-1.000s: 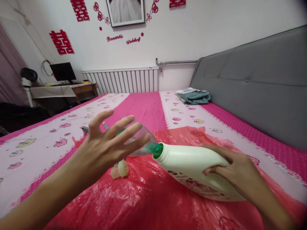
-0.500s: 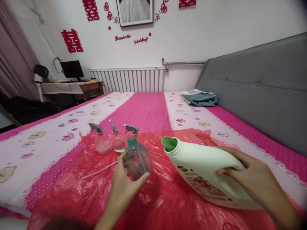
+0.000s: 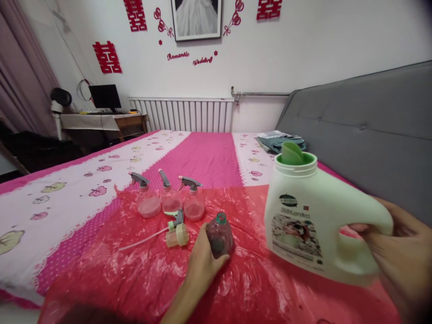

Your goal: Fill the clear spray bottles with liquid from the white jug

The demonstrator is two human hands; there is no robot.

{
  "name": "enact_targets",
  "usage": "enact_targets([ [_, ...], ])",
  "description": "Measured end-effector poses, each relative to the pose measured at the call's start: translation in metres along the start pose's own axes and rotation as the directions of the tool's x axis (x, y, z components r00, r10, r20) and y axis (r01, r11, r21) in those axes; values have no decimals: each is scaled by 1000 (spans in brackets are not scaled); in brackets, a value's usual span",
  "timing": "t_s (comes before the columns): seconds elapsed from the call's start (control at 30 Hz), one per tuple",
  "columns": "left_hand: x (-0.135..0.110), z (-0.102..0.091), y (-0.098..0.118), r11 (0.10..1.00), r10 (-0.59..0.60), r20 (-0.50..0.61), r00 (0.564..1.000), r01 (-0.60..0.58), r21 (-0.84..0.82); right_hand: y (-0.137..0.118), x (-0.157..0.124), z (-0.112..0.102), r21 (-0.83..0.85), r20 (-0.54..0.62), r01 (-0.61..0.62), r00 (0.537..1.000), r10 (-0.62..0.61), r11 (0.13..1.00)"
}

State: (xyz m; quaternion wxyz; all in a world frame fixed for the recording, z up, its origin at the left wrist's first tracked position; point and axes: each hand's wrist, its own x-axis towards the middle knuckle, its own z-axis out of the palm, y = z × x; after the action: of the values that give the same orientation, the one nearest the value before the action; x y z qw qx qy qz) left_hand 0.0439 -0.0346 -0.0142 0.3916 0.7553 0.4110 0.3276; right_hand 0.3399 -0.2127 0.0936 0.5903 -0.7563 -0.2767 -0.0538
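My left hand (image 3: 202,261) is wrapped round a small clear spray bottle body (image 3: 220,236) with a green neck and no top, standing upright on the red plastic sheet (image 3: 135,279). My right hand (image 3: 401,252) grips the handle of a large white detergent jug (image 3: 303,225), held upright with its green spout open. A loose trigger sprayer with its tube (image 3: 168,227) and a pale cap (image 3: 177,235) lie just left of the small bottle.
Three small spray bottles with grey triggers (image 3: 168,200) stand in a row behind. The sheet covers a pink bed (image 3: 202,155) with a grey headboard (image 3: 371,126) on the right. Folded clothes (image 3: 280,140) lie at the far end; a radiator and desk stand beyond.
The jug went from tilted, spout against the small bottle, to upright and raised. My left hand lowered the small bottle and stood it on the sheet.
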Motion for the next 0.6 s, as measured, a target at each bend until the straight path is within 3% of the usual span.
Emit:
enact_targets([
  [0.03,-1,0,-2,1000,4,-7,1000,-5,-5,-11,-3,8,108,-72,-72,994,80,992],
  [0.1,-2,-2,-6,1000,10,-17,1000,-10,-13,-27,-9,26,238,-81,-128,985,151,963],
  [0.13,-3,-2,-7,1000,10,-20,1000,-11,-15,-30,-11,36,269,-56,-143,985,164,952],
  [0.2,-4,-4,-10,1000,15,-24,1000,-15,-8,-27,-12,55,348,-117,-95,983,144,932],
  [0.43,-14,-13,-15,990,125,-91,988,-118,76,14,-4,105,368,-201,-58,969,140,928],
  [0.6,-30,-52,-5,950,272,-154,950,-239,202,44,-4,121,289,-229,-78,962,148,954],
])
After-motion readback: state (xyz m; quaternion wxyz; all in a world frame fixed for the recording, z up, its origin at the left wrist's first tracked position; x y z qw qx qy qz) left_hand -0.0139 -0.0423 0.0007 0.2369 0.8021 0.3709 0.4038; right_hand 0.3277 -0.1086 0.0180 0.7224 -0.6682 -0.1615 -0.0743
